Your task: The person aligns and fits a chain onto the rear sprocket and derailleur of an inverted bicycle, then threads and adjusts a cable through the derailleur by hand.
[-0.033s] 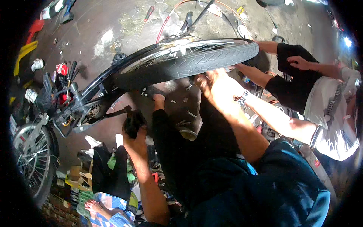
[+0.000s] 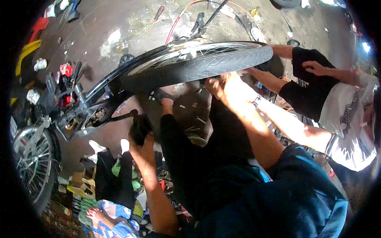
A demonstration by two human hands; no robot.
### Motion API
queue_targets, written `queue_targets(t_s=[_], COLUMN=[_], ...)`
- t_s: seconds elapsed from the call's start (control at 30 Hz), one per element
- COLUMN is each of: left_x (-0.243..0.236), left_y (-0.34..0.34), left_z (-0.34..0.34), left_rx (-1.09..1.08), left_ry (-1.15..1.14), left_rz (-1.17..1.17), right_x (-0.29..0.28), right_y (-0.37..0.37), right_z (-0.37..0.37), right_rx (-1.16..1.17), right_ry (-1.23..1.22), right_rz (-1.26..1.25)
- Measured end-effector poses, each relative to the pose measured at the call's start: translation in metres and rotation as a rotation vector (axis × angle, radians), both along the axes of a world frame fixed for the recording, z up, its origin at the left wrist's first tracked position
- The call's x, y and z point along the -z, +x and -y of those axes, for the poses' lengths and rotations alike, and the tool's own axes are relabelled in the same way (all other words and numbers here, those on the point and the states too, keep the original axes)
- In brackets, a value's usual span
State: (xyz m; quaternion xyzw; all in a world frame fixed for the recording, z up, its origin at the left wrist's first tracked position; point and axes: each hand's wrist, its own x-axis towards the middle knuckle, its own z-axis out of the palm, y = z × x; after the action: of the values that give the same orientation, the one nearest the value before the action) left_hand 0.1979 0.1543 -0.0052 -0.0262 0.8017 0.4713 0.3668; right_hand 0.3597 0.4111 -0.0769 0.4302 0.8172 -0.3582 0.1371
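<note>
A bicycle lies tipped over, its rear wheel's black tyre stretching across the middle. My left hand is closed around the black pedal at the end of the crank arm. Just under the tyre, my right hand has its fingers curled in; what they grip is hidden. A co-worker's arm with a bracelet reaches in from the right, and its hand overlaps mine, so the two are hard to tell apart.
The bicycle's front wheel stands at the left. A screwdriver and a red hose lie on the far floor. Beside the tyre is another person's leg. Someone in a patterned top is at the lower left, near an open cardboard box.
The view has shifted slightly. At the lower left, the other person's hands have moved a little. My own hands stay where they were, on the pedal and under the tyre.
</note>
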Motion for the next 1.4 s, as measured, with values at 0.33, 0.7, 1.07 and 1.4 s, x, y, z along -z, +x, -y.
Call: queue_targets(t_s=[0.33,0.7,1.07,1.4], left_x=[0.006,0.038,0.106,0.165], left_y=[0.03,0.07,0.206,0.162], left_z=[-0.015,-0.015,-0.011,-0.128], left_rx=[-0.314,-0.679,-0.502,-0.715], left_ry=[-0.082,0.007,-0.057,0.322], left_rz=[-0.277,-0.387,0.079,0.449], right_x=[0.011,0.096,0.147,0.119], right_y=[-0.021,0.034,0.012,0.003], right_z=[-0.053,-0.098,-0.079,-0.078], right_rx=[-0.365,0.349,0.533,0.592], right_ry=[-0.055,-0.691,-0.925,-0.958], right_rz=[0.128,-0.021,-0.246,-0.271])
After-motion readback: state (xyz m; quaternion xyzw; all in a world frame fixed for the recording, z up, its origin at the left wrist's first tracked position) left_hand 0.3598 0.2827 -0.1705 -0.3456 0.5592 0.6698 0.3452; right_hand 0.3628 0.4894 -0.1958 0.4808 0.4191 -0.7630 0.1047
